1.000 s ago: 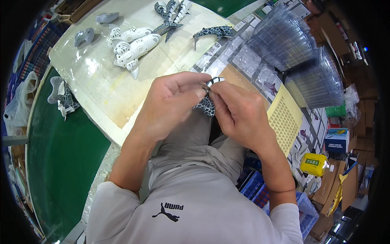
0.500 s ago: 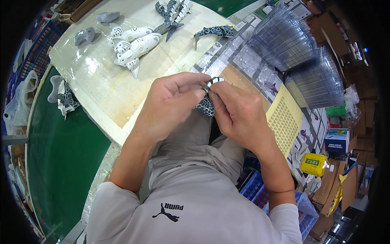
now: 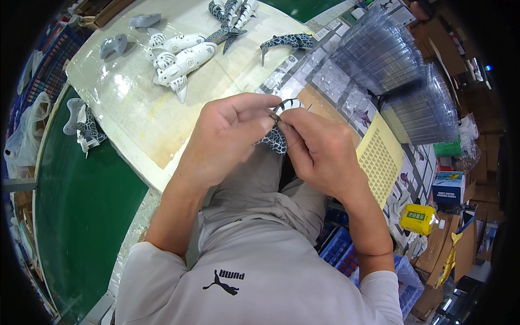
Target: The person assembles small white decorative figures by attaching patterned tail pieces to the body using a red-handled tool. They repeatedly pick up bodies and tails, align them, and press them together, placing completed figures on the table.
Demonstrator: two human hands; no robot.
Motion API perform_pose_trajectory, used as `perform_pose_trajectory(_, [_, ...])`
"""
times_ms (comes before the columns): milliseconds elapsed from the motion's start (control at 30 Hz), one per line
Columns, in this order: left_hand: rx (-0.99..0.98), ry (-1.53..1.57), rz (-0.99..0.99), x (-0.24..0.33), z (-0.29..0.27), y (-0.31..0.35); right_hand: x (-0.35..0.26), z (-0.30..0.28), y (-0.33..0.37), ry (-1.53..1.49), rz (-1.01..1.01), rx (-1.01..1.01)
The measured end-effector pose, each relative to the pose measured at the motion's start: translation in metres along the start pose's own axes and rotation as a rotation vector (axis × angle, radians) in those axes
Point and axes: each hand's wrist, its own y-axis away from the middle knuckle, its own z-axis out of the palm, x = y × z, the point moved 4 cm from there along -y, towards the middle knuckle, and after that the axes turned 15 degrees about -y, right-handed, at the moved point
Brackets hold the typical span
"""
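Observation:
Both my hands are closed on a toy fish tail [image 3: 275, 143], above my lap at the table's edge. It has a black skin with pale net-like lines, and a white part [image 3: 290, 104] with black bands shows above my fingers. My left hand [image 3: 225, 135] pinches it from the left between thumb and fingers. From the other side my right hand [image 3: 324, 145] grips it, its fingertips meeting the left thumb at a small dark piece. The fingers hide most of the joint. A thin pointed tip sticks out behind the right knuckles; I cannot tell what it belongs to.
White toy bodies [image 3: 187, 60] lie on the table beyond my hands, near several patterned tails [image 3: 230, 33] and one apart [image 3: 287, 42]. Grey controllers [image 3: 113, 47] sit at far left. To the right are stacked clear plastic trays [image 3: 379, 51] and a yellow sticker sheet [image 3: 381, 161].
The white banded part shows slightly more above my fingers, and the thin tip has come into sight beside the right knuckles. Both hands keep nearly the same place and grip.

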Motion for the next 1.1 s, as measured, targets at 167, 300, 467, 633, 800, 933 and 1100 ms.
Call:
perform_pose_trajectory(167, [-0.011,0.120,-0.018,-0.004,0.003,-0.002,0.004,-0.001,0.002,0.007,0.057,0.064])
perform_pose_trajectory(300, [-0.023,0.211,0.005,-0.008,0.001,-0.001,0.003,-0.012,0.011,-0.219,0.151,0.251])
perform_pose_trajectory(467, [-0.012,0.298,0.049,-0.020,0.000,-0.004,0.009,-0.011,0.023,-0.442,0.295,0.198])
perform_pose_trajectory(633, [-0.030,0.432,0.088,-0.032,0.003,-0.008,0.012,-0.007,0.026,-0.210,0.116,0.182])
perform_pose_trajectory(800, [-0.027,0.712,0.057,-0.043,0.011,-0.011,0.007,0.003,0.025,-0.013,0.138,0.211])
perform_pose_trajectory(933, [0.053,0.849,-0.133,-0.055,0.015,-0.014,-0.001,0.000,0.021,0.171,-0.056,0.372])
perform_pose_trajectory(1100, [0.015,0.914,-0.162,-0.054,0.020,-0.010,0.009,-0.004,0.017,0.174,-0.072,0.358])
